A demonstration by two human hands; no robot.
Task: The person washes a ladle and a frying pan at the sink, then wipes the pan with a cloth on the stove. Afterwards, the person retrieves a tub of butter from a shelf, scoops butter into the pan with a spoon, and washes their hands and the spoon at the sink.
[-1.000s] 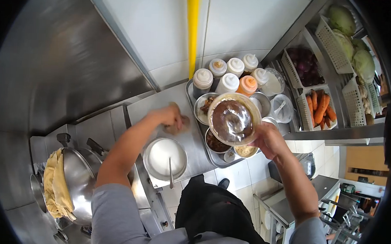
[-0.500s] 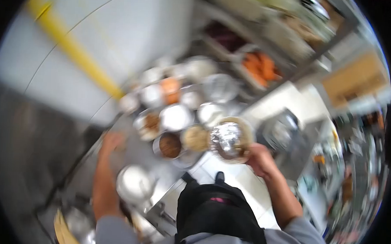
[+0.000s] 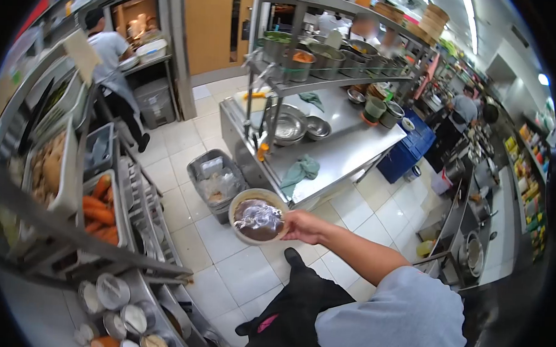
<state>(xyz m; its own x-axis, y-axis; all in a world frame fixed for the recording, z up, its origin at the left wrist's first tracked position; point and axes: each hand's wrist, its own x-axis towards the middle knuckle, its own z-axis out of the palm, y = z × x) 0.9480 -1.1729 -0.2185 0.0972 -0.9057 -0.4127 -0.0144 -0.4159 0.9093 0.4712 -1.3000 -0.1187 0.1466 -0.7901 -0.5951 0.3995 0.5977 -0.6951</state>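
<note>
My right hand (image 3: 303,227) grips the rim of a pale round bowl (image 3: 235,212) and holds it out over the tiled floor. Inside the bowl is something dark brown with a bright, shiny reflection; whether that is liquid or a film cannot be made out. Just beyond the bowl stands a grey bin (image 3: 194,170) with clear plastic waste in it. My left hand is out of the picture.
A steel worktable (image 3: 348,136) carries metal bowls (image 3: 288,125) and a green cloth (image 3: 301,173). At left, a rack holds a tray of carrots (image 3: 98,212). Seasoning tubs (image 3: 113,290) stand lower left. One co-worker (image 3: 109,57) is at far left, another (image 3: 464,110) at far right.
My view has swung right, from the counter of tubs to the wider kitchen. The bowl stays in my right hand. My left hand, earlier beside the counter, has left the view.
</note>
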